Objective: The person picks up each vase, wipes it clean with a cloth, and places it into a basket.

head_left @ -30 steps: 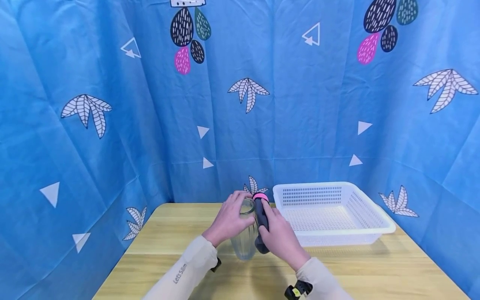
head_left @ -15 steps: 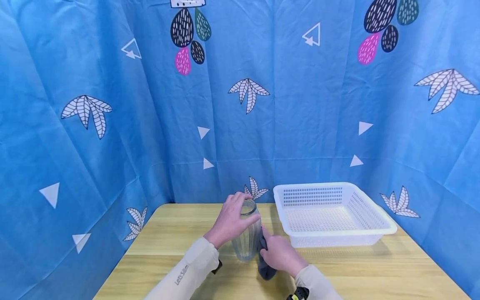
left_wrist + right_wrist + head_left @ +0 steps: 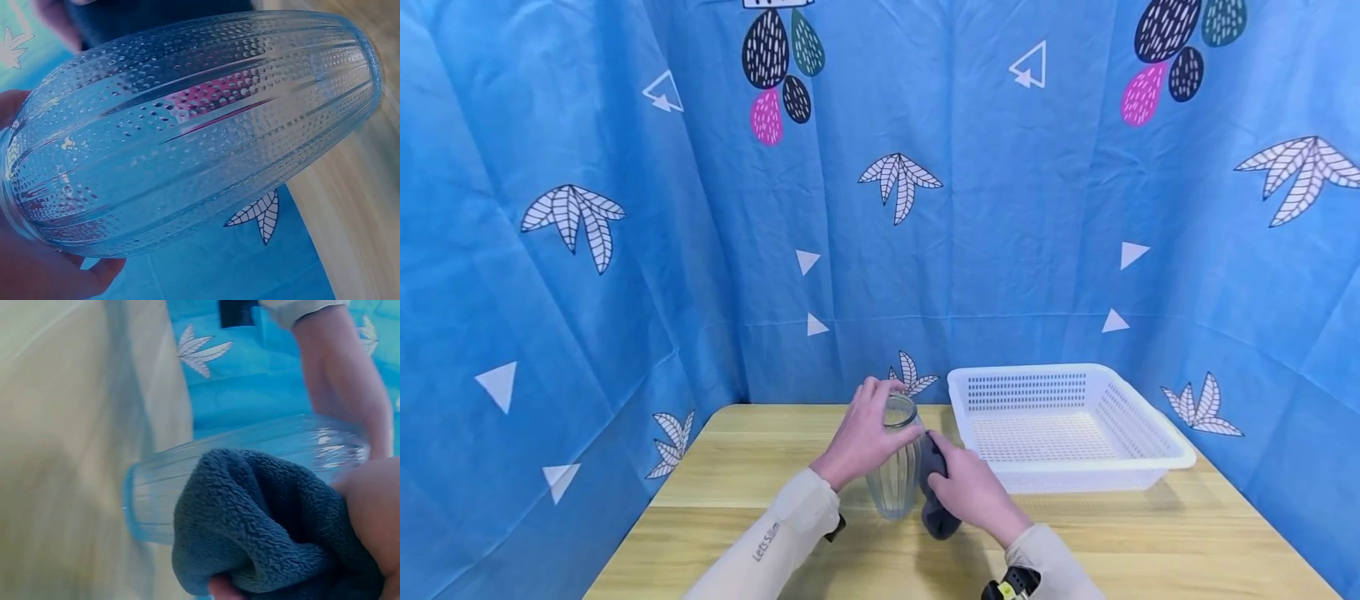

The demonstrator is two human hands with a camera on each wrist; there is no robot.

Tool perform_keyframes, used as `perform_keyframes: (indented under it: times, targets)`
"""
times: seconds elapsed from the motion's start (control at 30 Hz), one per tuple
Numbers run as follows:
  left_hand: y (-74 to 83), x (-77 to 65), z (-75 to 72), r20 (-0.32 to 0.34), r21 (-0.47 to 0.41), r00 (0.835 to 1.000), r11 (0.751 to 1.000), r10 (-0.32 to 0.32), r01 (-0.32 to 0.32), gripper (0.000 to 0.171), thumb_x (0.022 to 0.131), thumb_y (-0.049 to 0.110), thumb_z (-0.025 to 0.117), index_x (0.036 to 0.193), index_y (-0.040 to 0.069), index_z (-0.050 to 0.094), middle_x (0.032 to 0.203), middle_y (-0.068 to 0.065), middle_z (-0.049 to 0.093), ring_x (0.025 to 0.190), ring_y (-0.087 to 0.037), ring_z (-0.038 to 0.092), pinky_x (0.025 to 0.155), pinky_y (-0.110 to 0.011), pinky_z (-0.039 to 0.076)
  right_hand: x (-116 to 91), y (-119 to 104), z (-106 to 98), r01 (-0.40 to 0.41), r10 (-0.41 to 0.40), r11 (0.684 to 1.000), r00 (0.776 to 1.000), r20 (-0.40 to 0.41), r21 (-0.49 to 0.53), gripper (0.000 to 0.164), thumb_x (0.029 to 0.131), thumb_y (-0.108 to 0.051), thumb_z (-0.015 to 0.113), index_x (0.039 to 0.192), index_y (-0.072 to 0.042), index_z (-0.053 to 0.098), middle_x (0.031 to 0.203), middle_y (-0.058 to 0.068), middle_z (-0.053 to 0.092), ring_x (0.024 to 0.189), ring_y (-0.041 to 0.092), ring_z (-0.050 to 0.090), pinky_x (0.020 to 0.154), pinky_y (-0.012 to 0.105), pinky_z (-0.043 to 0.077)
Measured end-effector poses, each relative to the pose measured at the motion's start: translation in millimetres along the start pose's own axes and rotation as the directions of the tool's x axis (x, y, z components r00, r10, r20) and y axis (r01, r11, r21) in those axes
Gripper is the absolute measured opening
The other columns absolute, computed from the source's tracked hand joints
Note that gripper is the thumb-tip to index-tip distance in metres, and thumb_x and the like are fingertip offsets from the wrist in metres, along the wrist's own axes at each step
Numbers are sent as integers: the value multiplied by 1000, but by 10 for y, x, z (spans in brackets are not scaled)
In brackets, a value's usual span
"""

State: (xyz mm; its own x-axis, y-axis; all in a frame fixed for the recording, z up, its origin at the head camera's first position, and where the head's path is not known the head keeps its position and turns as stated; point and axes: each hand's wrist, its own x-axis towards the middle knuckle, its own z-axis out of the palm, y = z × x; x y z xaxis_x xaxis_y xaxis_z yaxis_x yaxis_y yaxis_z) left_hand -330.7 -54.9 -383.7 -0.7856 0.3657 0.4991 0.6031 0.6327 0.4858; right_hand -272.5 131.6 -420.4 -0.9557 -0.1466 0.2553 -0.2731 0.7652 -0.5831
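Observation:
A clear ribbed glass vase (image 3: pixel 893 483) stands upright on the table, dimpled between its ribs in the left wrist view. My left hand (image 3: pixel 863 437) grips it near the rim, thumb at the front and fingers behind. A bunched dark grey towel (image 3: pixel 244 519) is in my right hand (image 3: pixel 976 490), against the vase's right side. Part of the towel hangs below the fingers (image 3: pixel 225 589). Through the glass (image 3: pixel 206 94) a pink patch shows. The left fingers behind the vase are partly hidden in the head view.
A white perforated plastic basket (image 3: pixel 1075 479) stands at the right rear of the wooden table (image 3: pixel 760 450). Blue patterned curtain (image 3: pixel 880 275) surrounds the table's back and sides.
My right hand has drawn the towel down along the vase's right side from near the rim, then risen slightly. The towel's pink edge has gone from the head view. My left hand keeps its grip.

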Motion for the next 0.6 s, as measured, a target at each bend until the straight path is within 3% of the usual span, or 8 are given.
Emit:
perform_keyframes:
  times: [0.13,0.33,0.43,0.6]
  targets:
    - [8,-6,-15,-17,-3,1000,1000,1,-1,64,84,47,78,137,20,53,123,0,53,115,-22,50,97,-47,43,13,-97,-106,36,-37,999,993,-115,-6,68,88,-15,67,152,-12,44,121,19,68,84,19,64,71,38,52]
    - [30,-26,-33,-31,13,999,1000,11,-11,60,86,45,76,136,20,54,130,0,56,123,-22,51,103,-50,42,21,-217,-166,99,-101,995,958,-268,-21,67,87,-14,68,150,-14,48,123,15,67,87,23,64,71,40,52]
    - [46,-25,-37,-28,4,999,999,37,-37,56,87,37,74,135,16,55,129,-3,56,124,-23,49,103,-50,42,14,-213,-128,103,-111,994,958,-264,-44,67,88,-14,68,151,-13,46,125,16,66,92,25,65,75,43,54]
    - [48,-20,-27,-5,-1,999,999,40,-40,53,86,30,72,134,16,55,125,-2,54,121,-23,46,102,-47,43,-6,-115,0,58,-73,995,982,-176,-86,69,89,-17,67,153,-9,42,125,19,65,97,29,66,80,47,55]
